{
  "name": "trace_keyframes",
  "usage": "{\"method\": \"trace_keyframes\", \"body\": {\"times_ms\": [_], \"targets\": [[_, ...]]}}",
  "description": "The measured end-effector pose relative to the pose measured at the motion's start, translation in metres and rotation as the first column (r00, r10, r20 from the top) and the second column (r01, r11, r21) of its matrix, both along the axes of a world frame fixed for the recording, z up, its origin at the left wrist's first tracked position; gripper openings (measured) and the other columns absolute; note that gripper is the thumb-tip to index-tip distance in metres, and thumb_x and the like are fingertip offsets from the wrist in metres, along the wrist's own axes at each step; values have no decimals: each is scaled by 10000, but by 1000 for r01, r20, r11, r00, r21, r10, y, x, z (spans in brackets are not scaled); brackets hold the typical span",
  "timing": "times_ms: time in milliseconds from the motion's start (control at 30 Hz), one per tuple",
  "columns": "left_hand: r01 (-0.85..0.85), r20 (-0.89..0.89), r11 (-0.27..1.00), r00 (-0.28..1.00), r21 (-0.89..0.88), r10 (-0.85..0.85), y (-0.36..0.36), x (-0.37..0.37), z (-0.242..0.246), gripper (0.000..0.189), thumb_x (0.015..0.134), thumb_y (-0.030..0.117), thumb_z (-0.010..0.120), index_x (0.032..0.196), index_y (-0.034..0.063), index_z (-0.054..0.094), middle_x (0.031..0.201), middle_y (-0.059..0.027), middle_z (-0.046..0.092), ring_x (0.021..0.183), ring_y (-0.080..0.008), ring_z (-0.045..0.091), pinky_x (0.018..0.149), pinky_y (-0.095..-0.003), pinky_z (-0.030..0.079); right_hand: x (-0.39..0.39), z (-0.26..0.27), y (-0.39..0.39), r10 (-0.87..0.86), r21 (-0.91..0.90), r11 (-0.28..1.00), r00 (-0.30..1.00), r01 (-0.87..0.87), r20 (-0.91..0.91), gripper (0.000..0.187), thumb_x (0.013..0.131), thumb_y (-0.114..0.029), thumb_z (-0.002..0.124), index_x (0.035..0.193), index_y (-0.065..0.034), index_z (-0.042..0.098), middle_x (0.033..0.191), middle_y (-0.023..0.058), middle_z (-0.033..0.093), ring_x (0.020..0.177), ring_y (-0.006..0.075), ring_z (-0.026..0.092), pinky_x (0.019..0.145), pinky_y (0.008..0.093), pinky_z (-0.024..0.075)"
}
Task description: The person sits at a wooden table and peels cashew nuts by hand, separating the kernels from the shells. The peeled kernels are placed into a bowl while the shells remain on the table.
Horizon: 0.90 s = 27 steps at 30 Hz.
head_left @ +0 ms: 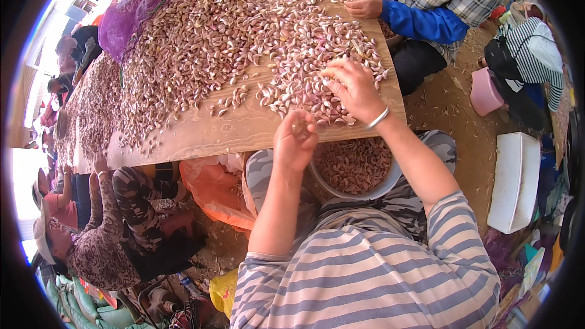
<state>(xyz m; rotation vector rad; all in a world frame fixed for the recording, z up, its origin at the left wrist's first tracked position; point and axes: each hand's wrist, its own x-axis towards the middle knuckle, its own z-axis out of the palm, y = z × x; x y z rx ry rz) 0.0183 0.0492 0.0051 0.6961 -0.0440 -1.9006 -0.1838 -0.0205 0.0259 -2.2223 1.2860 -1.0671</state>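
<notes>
A thick layer of garlic cloves (215, 32) covers the wooden tabletop (205, 135) before me. My right hand (352, 86), with a silvery bangle at the wrist, is over the near right part of the heap. Its fingertips are among pale cloves; whether they pinch one is unclear. My left hand (297, 139) is at the table's near edge, palm turned up and fingers curled inward. I cannot make out anything in it. Between my knees, below the edge, stands a tub (315, 171) holding reddish-brown garlic pieces or skins (354, 164).
Across the corner, another person's hands (363, 7) touch the table. An orange plastic bag (215, 192) sits left of my knees. On the right are a white foam box (512, 183) and a pink bucket (485, 91). A purple mesh sack (130, 13) lies on the heap's far left.
</notes>
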Motion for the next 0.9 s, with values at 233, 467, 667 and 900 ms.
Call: {"method": "trace_keyframes", "body": {"times_ms": [233,467,667,900], "targets": [[-65,550,969,814,-237,189,-20,24,-2,336,1051,346,574,777,154,545,687,7,558,579,-87,519,483,-223,348,-29,-25,52,34,-6,999,895,-41,-445,451,914,-378,667,1343,-242,639,1525,54,474,1429,352,364,1153,622,231],[223,939,916,-2,-334,343,-39,15,-19,255,1005,262,604,1112,30,590,761,-125,663,677,-276,646,633,-383,506,-73,-6,78,85,108,992,960,-58,-267,350,942,-270,646,1275,-168,679,1381,75,594,1284,294,518,1093,476,346],[401,859,915,-482,41,172,-30,-23,-2,411,997,366,559,1347,156,515,930,-208,741,862,-429,711,768,-529,539,-102,-20,11,-325,-131,946,877,298,-354,448,860,4,567,1273,-132,673,1254,73,602,1077,299,578,922,419,474],[580,814,812,-498,57,298,-14,-60,-6,355,984,318,592,1320,206,570,830,-115,744,713,-327,727,614,-484,569,-74,-26,42,-118,-73,992,935,99,-335,439,840,-4,578,1230,-139,726,1118,79,601,955,302,559,907,398,486]]}}
